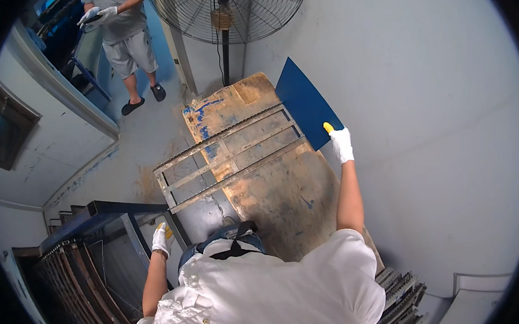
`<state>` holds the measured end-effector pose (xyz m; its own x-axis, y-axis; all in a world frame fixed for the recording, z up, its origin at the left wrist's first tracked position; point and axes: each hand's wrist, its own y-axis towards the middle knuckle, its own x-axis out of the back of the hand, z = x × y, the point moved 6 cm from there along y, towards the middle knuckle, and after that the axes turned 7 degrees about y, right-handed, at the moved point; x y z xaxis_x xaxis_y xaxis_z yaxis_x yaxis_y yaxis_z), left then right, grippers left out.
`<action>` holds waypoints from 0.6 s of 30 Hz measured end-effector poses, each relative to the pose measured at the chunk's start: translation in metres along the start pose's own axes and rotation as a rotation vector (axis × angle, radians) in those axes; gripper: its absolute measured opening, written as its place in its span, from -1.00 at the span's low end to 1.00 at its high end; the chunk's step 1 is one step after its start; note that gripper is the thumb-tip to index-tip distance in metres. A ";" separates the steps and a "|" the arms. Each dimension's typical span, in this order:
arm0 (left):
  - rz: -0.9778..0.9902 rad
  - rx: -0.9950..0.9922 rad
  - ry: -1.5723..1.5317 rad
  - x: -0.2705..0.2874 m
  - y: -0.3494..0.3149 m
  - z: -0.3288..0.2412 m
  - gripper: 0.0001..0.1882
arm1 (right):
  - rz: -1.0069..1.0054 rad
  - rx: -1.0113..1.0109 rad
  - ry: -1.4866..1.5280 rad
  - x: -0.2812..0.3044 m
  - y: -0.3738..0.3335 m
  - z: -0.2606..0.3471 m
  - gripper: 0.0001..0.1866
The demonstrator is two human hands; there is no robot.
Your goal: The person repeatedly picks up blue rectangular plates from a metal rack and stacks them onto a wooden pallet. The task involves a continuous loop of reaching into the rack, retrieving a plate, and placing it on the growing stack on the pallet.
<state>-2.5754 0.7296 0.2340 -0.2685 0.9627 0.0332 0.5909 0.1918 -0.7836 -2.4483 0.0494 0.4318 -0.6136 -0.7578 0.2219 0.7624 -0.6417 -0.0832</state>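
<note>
My right hand [342,144], in a white glove with yellow fingertips, grips the lower right edge of a flat, thin blue sheet [306,102]. The sheet stands tilted at the far end of a worn wooden tabletop [287,193]. Against the sheet's lower left side lies one end of a long metal rack frame [230,157] with toothed side rails. This frame rests across the tabletop, its near left end sticking out past the edge. My left hand [161,238], gloved alike, hangs beside a dark blue metal stand [129,210], fingers loosely curled and nothing visible in them.
A large black fan [224,11] stands beyond the table. At the upper left, another person [122,29] wearing white gloves stands by a doorway, holding something dark. More toothed racks [77,281] sit at lower left, with others stacked [399,307] at lower right. A wall borders the right side.
</note>
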 end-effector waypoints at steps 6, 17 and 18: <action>0.010 0.042 -0.042 -0.003 -0.001 0.030 -0.64 | 0.186 -0.046 -0.647 0.012 -0.004 -0.035 -0.74; -0.001 -0.046 0.014 -0.019 -0.021 0.071 -0.86 | 0.144 -0.420 0.106 -0.222 -0.158 -0.106 -0.69; -0.009 -0.056 -0.004 -0.018 -0.027 0.072 -0.86 | 0.089 -0.431 0.013 -0.230 -0.155 -0.113 -0.79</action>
<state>-2.6413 0.6938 0.2101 -0.2772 0.9601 0.0378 0.6298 0.2113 -0.7475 -2.4491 0.3097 0.2836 -0.5540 -0.8119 0.1840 0.6588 -0.5627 -0.4994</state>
